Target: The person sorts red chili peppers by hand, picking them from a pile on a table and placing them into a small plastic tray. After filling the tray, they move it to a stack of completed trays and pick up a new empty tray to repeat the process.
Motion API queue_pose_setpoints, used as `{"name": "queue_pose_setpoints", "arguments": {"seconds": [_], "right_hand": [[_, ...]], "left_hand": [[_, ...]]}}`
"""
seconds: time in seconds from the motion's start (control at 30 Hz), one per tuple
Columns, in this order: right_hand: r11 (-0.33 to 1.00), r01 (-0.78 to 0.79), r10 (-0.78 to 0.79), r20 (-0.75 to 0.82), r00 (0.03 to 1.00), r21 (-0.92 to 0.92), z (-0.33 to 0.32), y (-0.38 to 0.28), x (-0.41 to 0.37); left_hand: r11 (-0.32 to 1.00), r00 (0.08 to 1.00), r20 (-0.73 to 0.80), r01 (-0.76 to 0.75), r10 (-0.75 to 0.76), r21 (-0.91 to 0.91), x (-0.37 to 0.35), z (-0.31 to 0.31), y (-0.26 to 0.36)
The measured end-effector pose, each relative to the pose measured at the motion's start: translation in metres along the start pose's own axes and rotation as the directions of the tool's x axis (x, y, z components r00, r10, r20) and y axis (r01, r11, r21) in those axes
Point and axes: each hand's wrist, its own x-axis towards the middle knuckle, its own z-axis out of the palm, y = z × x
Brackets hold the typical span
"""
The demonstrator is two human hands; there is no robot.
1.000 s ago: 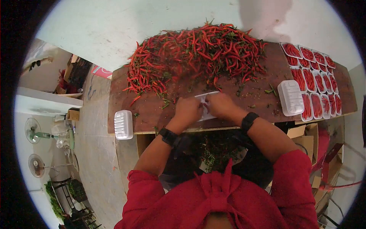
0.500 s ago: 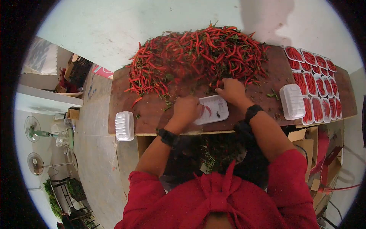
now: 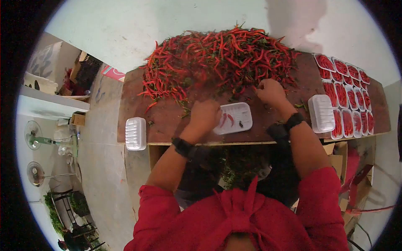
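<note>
A white foam tray [image 3: 240,109] lies at the table's front edge, holding a few red chili peppers [image 3: 230,120] and a small dark bit. My left hand [image 3: 204,118] is over the tray's left end, fingers curled; whatever they hold is hidden and slightly blurred. At the front of the big chili heap [image 3: 234,54], my right hand [image 3: 271,93] pinches what looks like a single red chili, just right of and beyond the tray. Green stems are mixed through the heap.
Filled chili trays [image 3: 347,117] stand in rows on the right of the brown table [image 3: 167,129]. Stacks of upturned white trays sit at the left [image 3: 136,134] and right [image 3: 321,113]. Stem scraps dot the tabletop. Cardboard boxes [image 3: 341,157] are below at the right.
My right hand has moved slightly right, away from the tray, along the heap's front edge. My left hand has shifted a little left and farther from me. The tray stays nearly in place.
</note>
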Motion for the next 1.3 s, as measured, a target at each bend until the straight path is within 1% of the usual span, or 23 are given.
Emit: {"name": "queue_pose_setpoints", "arguments": {"seconds": [0.07, 0.17, 0.2, 0.27, 0.3, 0.37, 0.4, 0.47, 0.5, 0.53, 0.57, 0.6, 0.67, 0.7, 0.77, 0.83, 0.9, 0.97, 1.13, 1.17, 1.23, 1.27, 1.3], "right_hand": [[1.0, -0.012, 0.01, 0.095, 0.995, 0.016, -0.015, 0.007, -0.001], [0.993, -0.002, -0.015, 0.147, 0.989, 0.117, -0.031, 0.012, -0.008], [0.993, -0.003, -0.014, 0.145, 0.989, 0.115, -0.031, 0.018, -0.008], [0.954, 0.1, -0.133, 0.098, 0.986, 0.283, -0.032, 0.025, -0.008], [0.954, 0.1, -0.132, 0.097, 0.986, 0.282, -0.032, 0.028, -0.008], [0.899, 0.043, -0.127, 0.165, 0.978, 0.436, -0.042, 0.018, -0.017], [0.899, 0.043, -0.125, 0.161, 0.979, 0.436, -0.049, 0.014, -0.022], [0.835, 0.131, -0.299, 0.24, 0.924, 0.534, -0.061, 0.001, -0.037], [0.835, 0.131, -0.297, 0.238, 0.925, 0.535, -0.06, -0.003, -0.039], [0.825, 0.072, -0.272, 0.282, 0.92, 0.56, -0.059, -0.007, -0.041], [0.813, 0.013, -0.248, 0.326, 0.912, 0.582, -0.058, -0.011, -0.043], [0.813, 0.013, -0.247, 0.325, 0.913, 0.582, -0.059, -0.016, -0.047], [0.759, 0.116, -0.411, 0.334, 0.848, 0.64, -0.064, -0.025, -0.053], [0.759, 0.116, -0.412, 0.335, 0.847, 0.64, -0.056, -0.022, -0.05], [0.796, 0.092, -0.404, 0.411, 0.817, 0.599, -0.038, -0.021, -0.043], [0.814, 0.068, -0.383, 0.445, 0.81, 0.577, -0.037, -0.023, -0.043], [0.83, 0.045, -0.363, 0.478, 0.799, 0.556, -0.034, -0.027, -0.042], [0.802, -0.01, -0.332, 0.46, 0.823, 0.597, -0.024, -0.03, -0.039], [0.802, 0.02, -0.387, 0.494, 0.779, 0.597, -0.009, -0.046, -0.034], [0.787, 0.017, -0.406, 0.498, 0.766, 0.616, -0.004, -0.05, -0.034], [0.781, -0.001, -0.413, 0.518, 0.749, 0.624, -0.004, -0.064, -0.041], [0.776, -0.023, -0.413, 0.536, 0.736, 0.63, -0.004, -0.072, -0.046], [0.776, -0.02, -0.418, 0.537, 0.733, 0.631, 0.0, -0.078, -0.048]], "left_hand": [[1.0, 1.0, 0.007, -0.005, 0.005, -0.008, 0.001, -0.004, 0.003], [0.998, 0.999, -0.042, -0.035, 0.032, -0.061, 0.003, -0.007, 0.01], [0.996, 0.996, -0.074, -0.054, 0.049, -0.064, 0.003, -0.007, 0.011], [0.995, 0.992, -0.108, -0.074, 0.067, -0.067, 0.005, -0.008, 0.014], [0.995, 0.996, -0.075, -0.061, 0.055, -0.082, 0.007, -0.009, 0.016], [0.994, 0.998, -0.042, -0.051, 0.047, -0.096, 0.008, -0.013, 0.02], [0.991, 0.995, -0.081, -0.066, 0.057, -0.118, 0.008, -0.014, 0.023], [0.986, 0.99, -0.121, -0.087, 0.07, -0.139, 0.009, -0.014, 0.026], [0.982, 0.981, -0.177, -0.109, 0.081, -0.156, 0.011, -0.012, 0.027], [0.976, 0.969, -0.233, -0.131, 0.089, -0.173, 0.012, -0.012, 0.029], [0.976, 0.968, -0.233, -0.132, 0.09, -0.173, 0.013, -0.013, 0.031], [0.972, 0.959, -0.273, -0.137, 0.082, -0.19, 0.013, -0.015, 0.034], [0.968, 0.947, -0.313, -0.142, 0.071, -0.208, 0.015, -0.018, 0.037], [0.962, 0.946, -0.307, -0.17, 0.099, -0.214, 0.015, -0.019, 0.037], [0.956, 0.946, -0.301, -0.193, 0.122, -0.22, 0.014, -0.02, 0.036], [0.974, 0.979, -0.151, -0.164, 0.14, -0.157, 0.009, -0.022, 0.033], [0.972, 0.976, -0.161, -0.173, 0.148, -0.156, 0.003, -0.023, 0.03], [0.972, 0.973, -0.171, -0.179, 0.153, -0.153, -0.004, -0.025, 0.026], [0.984, 0.977, -0.167, -0.148, 0.13, -0.096, -0.024, -0.034, 0.017], [0.986, 0.979, -0.166, -0.139, 0.122, -0.093, -0.027, -0.034, 0.016], [0.998, 0.978, -0.209, -0.027, 0.015, -0.057, -0.032, -0.035, 0.012], [0.998, 0.978, -0.21, -0.022, 0.01, -0.054, -0.036, -0.036, 0.012], [0.991, 0.966, -0.251, 0.031, -0.062, -0.128, -0.04, -0.038, 0.011]]}}
